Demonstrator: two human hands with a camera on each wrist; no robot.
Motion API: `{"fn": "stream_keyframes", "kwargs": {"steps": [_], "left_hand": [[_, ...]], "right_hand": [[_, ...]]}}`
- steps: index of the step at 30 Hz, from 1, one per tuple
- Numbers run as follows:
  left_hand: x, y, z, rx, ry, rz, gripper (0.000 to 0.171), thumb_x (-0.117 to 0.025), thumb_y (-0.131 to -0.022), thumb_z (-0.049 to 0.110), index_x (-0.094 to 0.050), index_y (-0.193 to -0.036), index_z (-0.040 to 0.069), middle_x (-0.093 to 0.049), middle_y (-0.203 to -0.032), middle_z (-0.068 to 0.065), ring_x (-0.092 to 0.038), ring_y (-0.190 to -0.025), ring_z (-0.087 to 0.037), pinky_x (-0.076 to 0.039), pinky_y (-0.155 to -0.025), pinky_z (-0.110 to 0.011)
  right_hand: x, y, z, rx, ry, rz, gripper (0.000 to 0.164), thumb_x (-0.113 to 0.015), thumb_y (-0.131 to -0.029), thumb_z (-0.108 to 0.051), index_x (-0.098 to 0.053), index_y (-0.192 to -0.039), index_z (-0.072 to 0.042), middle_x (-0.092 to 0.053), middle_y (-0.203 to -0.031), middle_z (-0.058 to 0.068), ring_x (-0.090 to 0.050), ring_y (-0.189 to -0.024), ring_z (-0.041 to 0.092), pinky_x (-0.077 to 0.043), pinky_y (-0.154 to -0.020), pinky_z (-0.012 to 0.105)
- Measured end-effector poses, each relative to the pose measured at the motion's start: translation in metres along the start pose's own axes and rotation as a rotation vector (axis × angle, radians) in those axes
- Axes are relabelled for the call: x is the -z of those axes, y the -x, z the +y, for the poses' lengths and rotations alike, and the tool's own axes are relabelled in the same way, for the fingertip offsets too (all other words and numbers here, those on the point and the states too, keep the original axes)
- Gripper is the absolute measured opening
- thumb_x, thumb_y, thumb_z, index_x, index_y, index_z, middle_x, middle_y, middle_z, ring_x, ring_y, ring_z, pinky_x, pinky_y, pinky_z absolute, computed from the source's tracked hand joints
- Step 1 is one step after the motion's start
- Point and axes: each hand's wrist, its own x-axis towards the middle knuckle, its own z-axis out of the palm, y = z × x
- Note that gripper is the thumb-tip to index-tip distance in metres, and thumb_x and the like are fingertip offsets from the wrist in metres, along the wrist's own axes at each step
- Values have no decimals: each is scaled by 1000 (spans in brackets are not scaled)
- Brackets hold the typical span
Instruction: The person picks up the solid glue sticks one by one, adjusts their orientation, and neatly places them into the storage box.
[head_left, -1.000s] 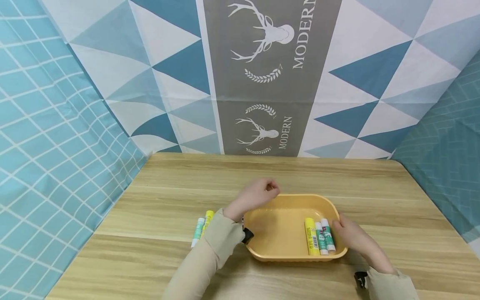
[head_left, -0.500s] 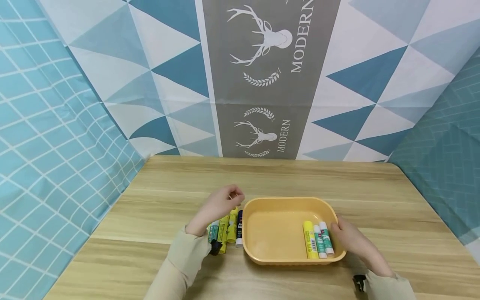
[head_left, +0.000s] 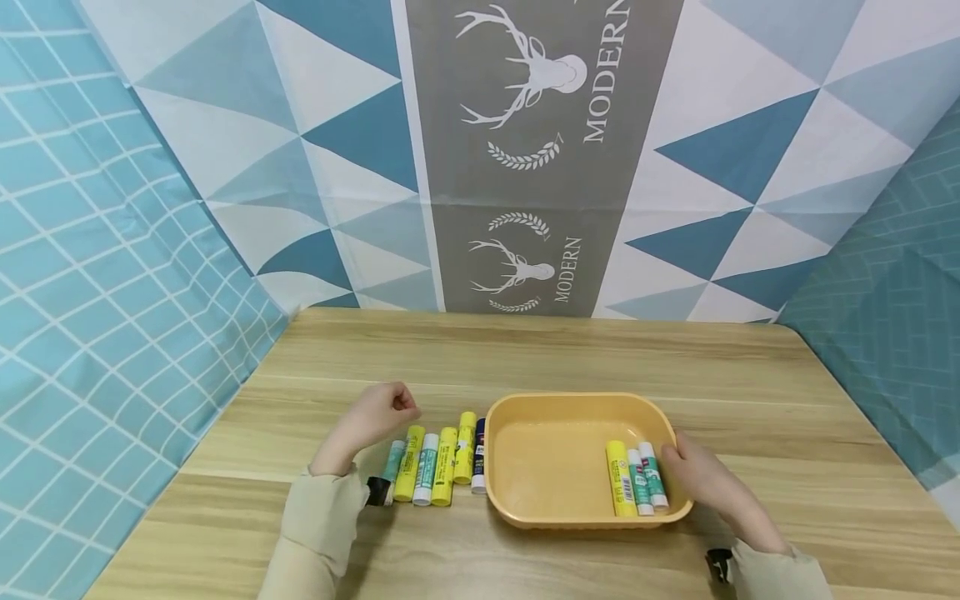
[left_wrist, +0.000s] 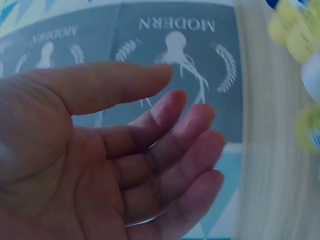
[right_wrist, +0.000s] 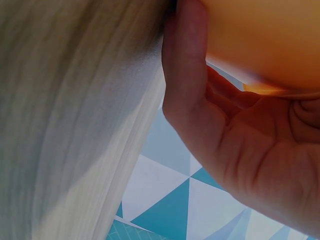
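My left hand (head_left: 372, 421) hovers over the left end of a row of glue sticks. In the left wrist view that hand (left_wrist: 150, 155) has loosely bent fingers and a bare palm. The row includes a yellow glue stick (head_left: 444, 467), a green-and-white glue stick (head_left: 425, 469) and a dark blue one (head_left: 479, 458) beside the tray. My right hand (head_left: 705, 475) holds the right side of an orange plastic tray (head_left: 555, 525); in the right wrist view its fingers curve along the tray wall (right_wrist: 265, 40). Inside, at the right end, lie a yellow glue stick (head_left: 620, 479) and two green-and-white ones (head_left: 647, 477).
The wooden table (head_left: 345, 350) carries everything. A patterned cloth wall (head_left: 517, 167) rises behind its far edge, with a light blue checked cloth (head_left: 112, 250) at the left and a teal cloth (head_left: 900, 317) at the right.
My left hand has moved left from over the tray, past the row of glue sticks, uncovering most of them. My right hand and the tray have stayed in place.
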Motion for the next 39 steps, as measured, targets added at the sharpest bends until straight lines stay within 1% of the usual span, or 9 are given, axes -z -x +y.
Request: {"fn": "stream_keyframes", "kwargs": {"steps": [4,7,11,14,19,23,29,33,39], "left_hand": [[3,4,-14,31,-42,-39,11,-61,-83,13,-54,-80,5,-54,-73,-4,-47,-64,-16,-39,-56,-27],[4,6,-20,53,-80,-70,13,-63,-82,14,-54,-80,4,-53,-72,-4,-47,-63,-16,-38,-55,-27],[2,6,-25,95,-67,-118,13,-63,-83,14,-55,-82,4,-54,-70,-6,-47,-57,-15,-39,-52,-26],[0,5,-29,134,-46,-141,13,-63,-83,14,-54,-83,4,-54,-70,-9,-48,-54,-16,-42,-51,-27],[-5,5,-35,189,-49,-175,17,-66,-81,16,-53,-81,5,-53,-68,-8,-49,-54,-16,-43,-52,-27],[-7,7,-38,182,-66,-185,20,-68,-80,17,-53,-79,5,-53,-69,-6,-50,-56,-16,-43,-53,-27],[-9,11,-44,180,-103,-207,22,-69,-78,20,-54,-78,5,-54,-68,-5,-49,-59,-16,-39,-53,-25],[-10,10,-47,170,-117,-215,21,-69,-78,21,-55,-77,5,-55,-68,-5,-49,-59,-15,-40,-53,-24],[-12,8,-49,180,-117,-218,20,-68,-79,21,-55,-75,6,-55,-68,-5,-49,-57,-15,-41,-52,-25]], "right_hand": [[0,0,0,-4,-3,-6,40,-28,-97,-21,-36,-116,13,-55,-91,16,-55,-74,17,-48,-56,30],[0,0,0,-2,-1,-9,41,-28,-97,-22,-35,-119,13,-55,-93,16,-56,-76,18,-48,-57,30],[0,0,-1,9,0,-9,42,-28,-97,-20,-35,-120,14,-55,-93,17,-55,-75,18,-47,-56,29],[-1,0,-1,10,-3,-8,40,-28,-97,-20,-36,-119,13,-54,-91,16,-54,-72,17,-47,-54,30],[0,-1,0,1,-1,-10,41,-28,-97,-20,-34,-121,13,-55,-94,17,-55,-76,18,-48,-56,30],[1,-2,-1,-2,8,-5,41,-28,-97,-19,-34,-121,14,-55,-95,18,-55,-78,18,-48,-58,30],[1,-1,-2,1,11,-2,38,-27,-97,-20,-38,-116,12,-54,-90,15,-53,-73,17,-46,-55,29],[1,0,-2,-2,3,-3,38,-27,-97,-20,-38,-114,11,-53,-88,14,-52,-70,17,-46,-53,29],[0,0,0,1,0,2,36,-28,-96,-18,-38,-113,12,-53,-88,14,-53,-72,16,-47,-54,29]]}}
